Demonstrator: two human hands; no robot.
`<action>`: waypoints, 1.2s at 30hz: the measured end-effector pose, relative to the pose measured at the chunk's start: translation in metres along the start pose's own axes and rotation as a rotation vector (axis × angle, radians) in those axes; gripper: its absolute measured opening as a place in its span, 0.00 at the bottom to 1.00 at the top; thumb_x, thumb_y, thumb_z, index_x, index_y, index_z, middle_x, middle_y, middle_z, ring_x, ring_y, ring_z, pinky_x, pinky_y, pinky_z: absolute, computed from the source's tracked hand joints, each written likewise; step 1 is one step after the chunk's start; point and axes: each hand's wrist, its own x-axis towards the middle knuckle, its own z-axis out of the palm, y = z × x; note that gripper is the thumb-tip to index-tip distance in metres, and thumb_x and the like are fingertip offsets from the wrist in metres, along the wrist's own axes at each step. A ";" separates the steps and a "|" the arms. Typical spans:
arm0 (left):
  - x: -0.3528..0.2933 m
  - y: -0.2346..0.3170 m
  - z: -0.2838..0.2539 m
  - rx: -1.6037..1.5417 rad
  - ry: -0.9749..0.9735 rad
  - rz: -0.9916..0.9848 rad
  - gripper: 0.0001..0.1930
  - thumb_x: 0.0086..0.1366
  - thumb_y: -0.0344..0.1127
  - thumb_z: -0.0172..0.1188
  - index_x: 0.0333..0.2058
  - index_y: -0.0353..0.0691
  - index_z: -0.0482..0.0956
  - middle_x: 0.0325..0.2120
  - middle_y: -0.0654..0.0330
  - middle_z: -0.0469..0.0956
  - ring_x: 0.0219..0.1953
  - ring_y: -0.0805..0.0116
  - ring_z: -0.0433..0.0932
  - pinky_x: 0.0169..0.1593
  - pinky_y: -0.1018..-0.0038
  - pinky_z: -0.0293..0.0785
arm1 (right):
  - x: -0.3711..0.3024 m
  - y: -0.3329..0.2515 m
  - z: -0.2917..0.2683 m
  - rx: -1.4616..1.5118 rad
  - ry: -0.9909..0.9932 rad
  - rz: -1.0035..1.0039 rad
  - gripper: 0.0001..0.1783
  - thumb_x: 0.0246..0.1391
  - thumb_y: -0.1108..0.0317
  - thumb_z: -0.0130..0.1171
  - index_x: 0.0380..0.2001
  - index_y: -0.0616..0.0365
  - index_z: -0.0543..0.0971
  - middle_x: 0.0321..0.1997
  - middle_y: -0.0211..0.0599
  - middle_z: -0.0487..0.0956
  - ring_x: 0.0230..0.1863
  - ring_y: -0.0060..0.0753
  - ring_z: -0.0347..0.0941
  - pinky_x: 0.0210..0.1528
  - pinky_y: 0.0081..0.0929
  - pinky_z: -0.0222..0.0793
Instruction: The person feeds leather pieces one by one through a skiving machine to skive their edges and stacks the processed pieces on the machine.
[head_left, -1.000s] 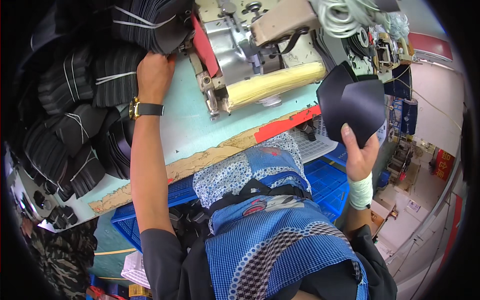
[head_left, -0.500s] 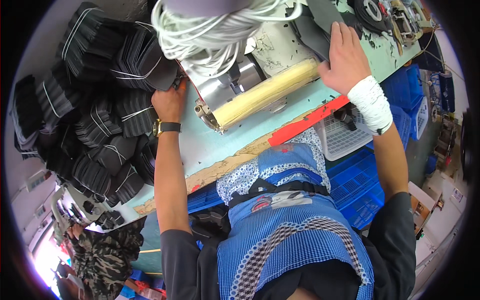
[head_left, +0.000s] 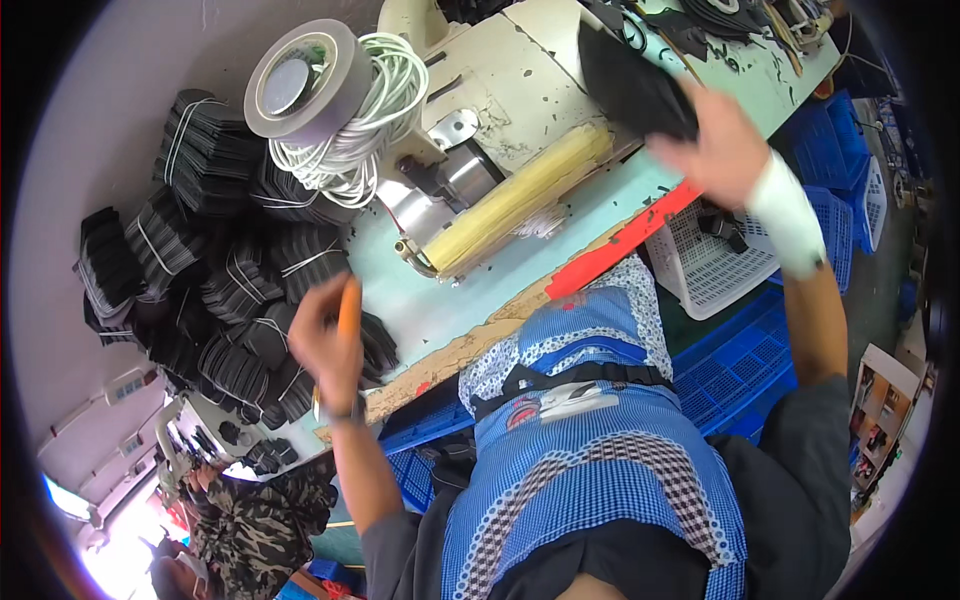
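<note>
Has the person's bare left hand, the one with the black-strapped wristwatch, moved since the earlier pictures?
Yes: the left hand has come back toward the blue-checked cloth apron, judged against the long, yellow cylindrical roll on the cream metal machine.

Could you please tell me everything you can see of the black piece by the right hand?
The black piece is thin-looking and sheet-like, with a smooth, leathery look and a pointed outline. It slants at the right of the cream machine, its lower right edge apparently held by the blurred right hand. Layer count is unclear.
</note>
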 end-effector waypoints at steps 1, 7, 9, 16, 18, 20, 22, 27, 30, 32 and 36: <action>-0.016 0.034 -0.021 -0.143 -0.119 0.172 0.25 0.53 0.46 0.72 0.42 0.32 0.80 0.30 0.54 0.82 0.34 0.60 0.81 0.41 0.69 0.76 | -0.021 -0.029 0.005 0.229 -0.221 -0.076 0.31 0.42 0.65 0.63 0.52 0.66 0.72 0.38 0.54 0.81 0.41 0.50 0.79 0.48 0.37 0.73; -0.032 0.125 0.025 -0.083 -1.206 0.231 0.50 0.49 0.56 0.72 0.62 0.31 0.59 0.52 0.40 0.72 0.53 0.42 0.73 0.56 0.61 0.69 | -0.069 -0.078 0.118 0.561 -0.883 -0.439 0.39 0.39 0.57 0.70 0.53 0.69 0.71 0.45 0.52 0.80 0.45 0.47 0.78 0.51 0.34 0.72; -0.050 0.097 0.017 -0.176 -1.255 0.127 0.44 0.54 0.49 0.70 0.62 0.32 0.59 0.54 0.40 0.70 0.56 0.47 0.72 0.57 0.63 0.68 | -0.083 -0.069 0.123 0.912 -0.883 -0.119 0.35 0.46 0.55 0.69 0.51 0.69 0.73 0.47 0.48 0.79 0.48 0.39 0.77 0.53 0.29 0.70; -0.047 0.085 0.026 -0.166 -1.225 0.182 0.39 0.59 0.48 0.65 0.62 0.32 0.61 0.46 0.42 0.73 0.50 0.46 0.73 0.56 0.62 0.66 | -0.108 -0.085 0.167 1.032 -0.417 0.446 0.19 0.58 0.60 0.54 0.38 0.68 0.81 0.37 0.43 0.83 0.44 0.32 0.78 0.50 0.25 0.70; -0.039 0.088 0.020 -0.097 -1.288 0.118 0.35 0.63 0.46 0.60 0.63 0.32 0.61 0.47 0.41 0.73 0.50 0.46 0.73 0.56 0.62 0.66 | -0.115 -0.082 0.163 1.228 -0.371 0.615 0.18 0.59 0.62 0.52 0.40 0.68 0.81 0.40 0.44 0.82 0.44 0.32 0.77 0.50 0.25 0.70; -0.043 0.086 0.026 -0.228 -1.255 0.078 0.33 0.66 0.42 0.57 0.64 0.32 0.59 0.48 0.41 0.72 0.52 0.47 0.71 0.56 0.62 0.65 | -0.117 -0.092 0.178 1.150 -0.259 0.489 0.18 0.58 0.63 0.52 0.40 0.68 0.80 0.41 0.44 0.82 0.44 0.31 0.77 0.51 0.24 0.70; -0.032 0.086 0.019 -0.227 -1.359 0.089 0.33 0.66 0.39 0.56 0.65 0.31 0.56 0.52 0.40 0.69 0.55 0.46 0.69 0.59 0.64 0.64 | -0.114 -0.095 0.177 1.068 -0.149 0.366 0.18 0.58 0.63 0.52 0.41 0.69 0.80 0.42 0.44 0.81 0.44 0.30 0.77 0.51 0.24 0.70; -0.033 0.087 0.012 -0.222 -1.342 0.105 0.32 0.65 0.37 0.57 0.64 0.30 0.59 0.60 0.45 0.62 0.60 0.45 0.65 0.63 0.65 0.61 | -0.107 -0.106 0.158 1.567 -0.458 0.723 0.25 0.63 0.56 0.51 0.51 0.69 0.74 0.52 0.44 0.75 0.54 0.29 0.70 0.56 0.23 0.64; -0.058 0.093 0.020 -0.126 -1.098 0.200 0.31 0.61 0.33 0.62 0.62 0.33 0.64 0.59 0.46 0.65 0.58 0.48 0.68 0.61 0.64 0.65 | -0.088 -0.089 0.138 1.137 -0.451 0.362 0.28 0.62 0.53 0.54 0.54 0.67 0.71 0.52 0.45 0.76 0.56 0.34 0.71 0.58 0.29 0.65; -0.082 0.070 0.026 -0.108 -0.756 0.236 0.27 0.60 0.32 0.64 0.57 0.33 0.70 0.57 0.46 0.69 0.56 0.48 0.72 0.57 0.64 0.70 | -0.041 -0.072 0.119 0.599 -0.156 -0.010 0.22 0.55 0.57 0.60 0.45 0.66 0.77 0.45 0.51 0.79 0.49 0.44 0.77 0.52 0.36 0.72; -0.043 0.095 0.035 -0.122 -0.918 0.237 0.18 0.59 0.30 0.63 0.48 0.30 0.78 0.46 0.48 0.79 0.49 0.47 0.78 0.54 0.66 0.73 | 0.076 -0.059 0.120 0.095 0.337 -0.533 0.14 0.56 0.64 0.55 0.41 0.62 0.79 0.39 0.46 0.80 0.45 0.49 0.75 0.46 0.39 0.71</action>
